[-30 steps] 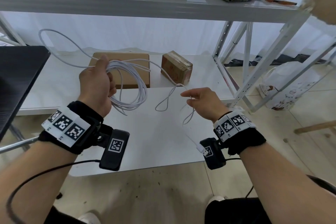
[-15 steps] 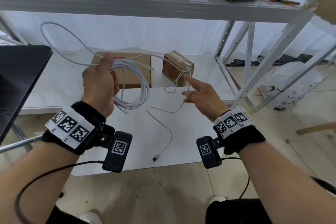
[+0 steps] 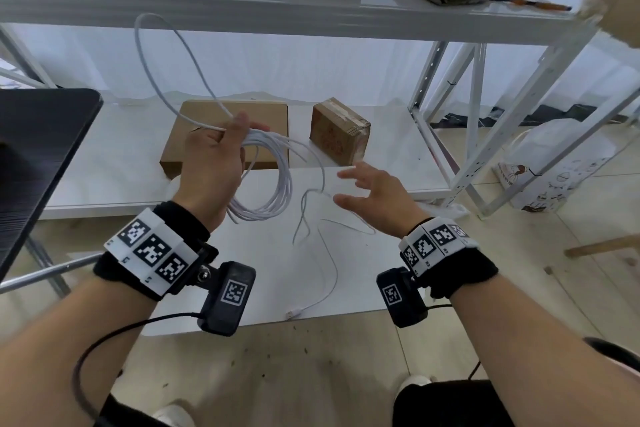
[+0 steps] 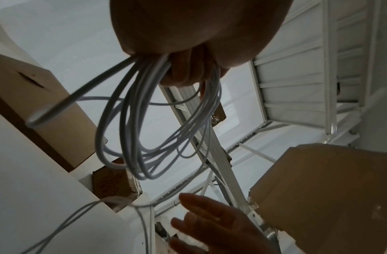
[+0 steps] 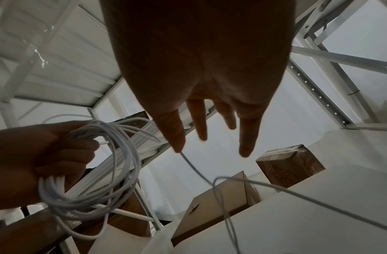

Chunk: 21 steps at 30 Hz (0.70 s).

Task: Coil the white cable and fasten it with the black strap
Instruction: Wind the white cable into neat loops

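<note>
My left hand point(image 3: 221, 152) grips a bundle of several white cable loops point(image 3: 277, 191) above the table; the left wrist view shows its curled fingers point(image 4: 188, 72) round the loops point(image 4: 131, 137). One big loop point(image 3: 149, 55) arcs up behind that hand. My right hand point(image 3: 363, 189) hovers just right of the coil, fingers spread and straight. In the right wrist view a fingertip point(image 5: 177, 144) touches the loose strand point(image 5: 194, 170). The cable's tail runs down the table to a plug point(image 3: 292, 314). No black strap is in view.
The white table point(image 3: 263, 288) lies below both hands. A flat cardboard box point(image 3: 207, 114) and a small taped box point(image 3: 337, 135) sit on the low shelf behind. A black panel point(image 3: 34, 166) is at left, rack uprights point(image 3: 426, 97) and a white bag point(image 3: 554, 166) at right.
My right hand has let the strand go and spread its fingers, dropping back toward me. The tail has fallen across the table. The left hand keeps the coil, its big loop swung higher.
</note>
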Tool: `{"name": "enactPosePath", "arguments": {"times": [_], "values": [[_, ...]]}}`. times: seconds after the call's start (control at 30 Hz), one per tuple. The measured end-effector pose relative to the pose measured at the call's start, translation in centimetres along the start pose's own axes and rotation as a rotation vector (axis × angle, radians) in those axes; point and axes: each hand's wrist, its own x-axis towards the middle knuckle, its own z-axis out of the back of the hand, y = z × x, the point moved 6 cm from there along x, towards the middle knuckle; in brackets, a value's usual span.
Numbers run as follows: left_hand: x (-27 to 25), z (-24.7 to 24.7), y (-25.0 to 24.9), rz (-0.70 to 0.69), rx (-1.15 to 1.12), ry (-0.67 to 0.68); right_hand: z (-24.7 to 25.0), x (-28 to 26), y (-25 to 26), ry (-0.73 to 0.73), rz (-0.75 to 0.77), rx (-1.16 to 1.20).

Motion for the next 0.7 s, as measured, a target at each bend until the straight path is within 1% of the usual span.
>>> {"name": "enactPosePath", "arguments": {"times": [0.07,0.1,0.23,0.3,0.37,0.47,0.57,0.7], "values": [[-0.4,-0.5,-0.4,-0.041,0.072,0.033,0.3,-0.1,0.7,-0.078,0.052,0.060],[-0.6,-0.9,-0.6,-0.058,0.104,0.061,0.3,-0.2,1.1,-0.085,0.087,0.105],[-1.4,-2.6,-0.9,-0.066,0.191,0.222,-0.8,-0.6,3.7,0.015,0.209,0.293],[-1.5,-3.1,-0.6,-0.098,0.242,0.275,-0.9,-0.5,4.1,0.007,0.265,0.337],[-1.5,-3.1,-0.5,-0.109,0.256,0.295,-0.8,-0.6,4.3,0.000,0.309,0.334],[-1.3,-3.4,-0.2,-0.063,0.254,0.347,-0.2,-0.5,3.9,-0.019,0.264,0.396],[-1.2,-3.7,0.2,-0.021,0.275,0.421,0.8,-0.5,3.6,-0.072,0.183,0.582],[-1.4,-3.8,0.3,0.027,0.305,0.465,1.2,-0.7,3.4,-0.073,0.105,0.789]]}}
